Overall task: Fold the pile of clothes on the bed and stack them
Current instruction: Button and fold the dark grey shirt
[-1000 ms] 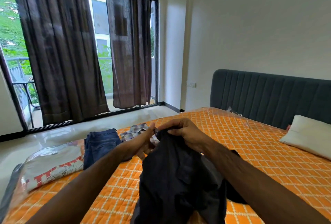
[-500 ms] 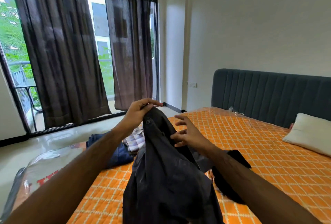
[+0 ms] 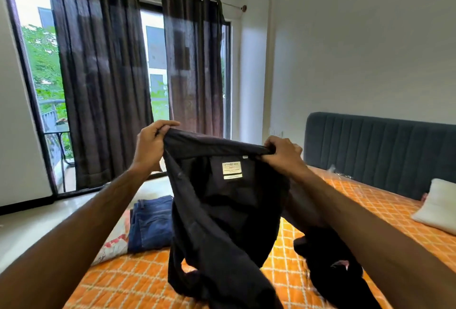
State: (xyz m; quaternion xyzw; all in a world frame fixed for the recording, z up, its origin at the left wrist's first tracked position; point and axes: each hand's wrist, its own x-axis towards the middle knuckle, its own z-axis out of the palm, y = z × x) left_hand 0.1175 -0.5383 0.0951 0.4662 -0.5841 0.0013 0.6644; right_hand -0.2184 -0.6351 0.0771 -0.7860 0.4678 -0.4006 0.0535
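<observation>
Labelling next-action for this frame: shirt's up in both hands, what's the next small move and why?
Probably lower the black collared shirt flat onto the orange quilted bedspread. The left hand and right hand pinch its spread collar, label facing the camera, while its lower part bunches on the bed, so it cannot be folded yet.

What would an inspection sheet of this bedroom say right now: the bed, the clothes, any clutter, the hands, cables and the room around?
Surface: bed with orange checked cover.
Job's things: dark shirt held up by its collar, label showing; folded blue jeans near the bed's far edge; another dark garment crumpled on the cover.
Clutter: white pillow; plastic-wrapped package.
Grips: left hand and right hand each pinch the collar.
Cables: nothing seen.
Surroundings: dark curtains, grey headboard.
</observation>
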